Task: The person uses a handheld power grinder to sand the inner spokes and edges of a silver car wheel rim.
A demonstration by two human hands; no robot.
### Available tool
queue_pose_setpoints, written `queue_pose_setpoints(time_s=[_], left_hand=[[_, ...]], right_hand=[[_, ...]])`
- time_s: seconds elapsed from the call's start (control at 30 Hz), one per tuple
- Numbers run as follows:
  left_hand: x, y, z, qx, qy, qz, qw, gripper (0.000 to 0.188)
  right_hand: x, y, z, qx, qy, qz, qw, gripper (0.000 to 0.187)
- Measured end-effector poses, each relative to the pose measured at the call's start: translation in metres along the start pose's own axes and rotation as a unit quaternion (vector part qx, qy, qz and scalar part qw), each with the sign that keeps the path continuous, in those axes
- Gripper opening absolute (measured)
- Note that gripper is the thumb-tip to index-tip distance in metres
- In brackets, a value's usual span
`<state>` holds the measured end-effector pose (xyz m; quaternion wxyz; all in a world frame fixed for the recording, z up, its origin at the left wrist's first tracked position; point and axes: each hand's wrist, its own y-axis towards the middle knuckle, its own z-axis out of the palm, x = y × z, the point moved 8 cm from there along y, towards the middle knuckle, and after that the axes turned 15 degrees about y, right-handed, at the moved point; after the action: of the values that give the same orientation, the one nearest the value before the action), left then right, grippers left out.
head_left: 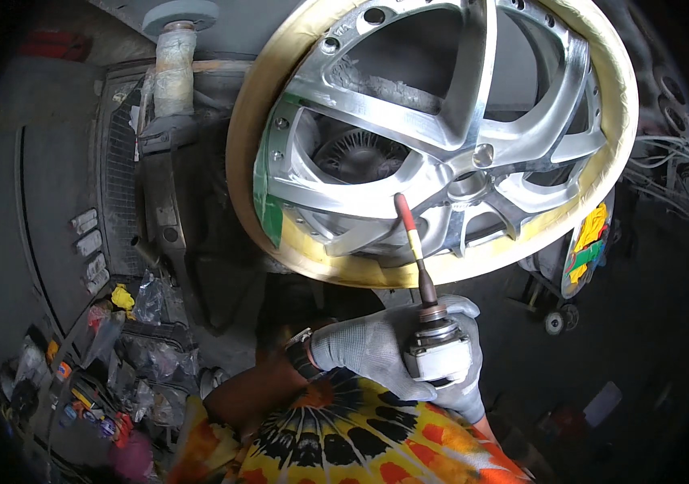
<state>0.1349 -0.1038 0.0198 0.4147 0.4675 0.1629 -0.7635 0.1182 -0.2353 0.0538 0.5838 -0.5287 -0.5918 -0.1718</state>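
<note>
Both my hands wear grey gloves and are closed around a hand-held rotary grinder (441, 359) with a white and dark body. My left hand (364, 347) wraps it from the left, and my right hand (472, 343) grips its right side, partly hidden behind it. From the grinder a slender tapered bit with a red tip (404, 211) points up and away from me. That tip meets a bright spoke of the silver alloy wheel (352, 198) in the picture; whether it touches is hard to tell. Cream masking tape (620, 153) covers the rim, with green tape (270, 214) at its left.
A wrapped post with a round disc top (175, 68) stands back left beside a wire-mesh panel (121, 185). Plastic bags and small items (151, 355) crowd the lower left. At right are a yellow and green cloth (589, 246), a small caster (554, 323) and loose cables (659, 153).
</note>
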Motion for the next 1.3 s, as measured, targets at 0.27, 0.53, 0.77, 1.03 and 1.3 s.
queue_pose_setpoints(time_s=[0.27,0.53,0.77,1.03,1.3], left_hand=[[0.001,-0.009,-0.002,0.025,-0.049,-0.008,0.998,0.089],[0.000,-0.032,-0.008,-0.015,0.034,0.034,0.999,0.068],[0.012,-0.054,-0.009,0.005,-0.067,-0.065,0.996,0.068],[-0.037,-0.008,-0.003,0.020,0.180,0.188,0.965,0.038],[-0.012,-0.005,-0.012,-0.001,-0.046,0.000,0.999,0.036]], right_hand=[[0.000,-0.006,0.014,-0.008,-0.019,0.039,0.999,0.087],[0.014,0.004,0.040,-0.008,-0.024,-0.014,1.000,0.083],[0.019,0.016,0.060,0.016,0.002,-0.044,0.999,0.082],[0.011,-0.001,0.029,-0.028,-0.016,-0.017,0.999,0.081],[0.005,-0.003,0.022,-0.061,-0.004,-0.004,0.998,0.076]])
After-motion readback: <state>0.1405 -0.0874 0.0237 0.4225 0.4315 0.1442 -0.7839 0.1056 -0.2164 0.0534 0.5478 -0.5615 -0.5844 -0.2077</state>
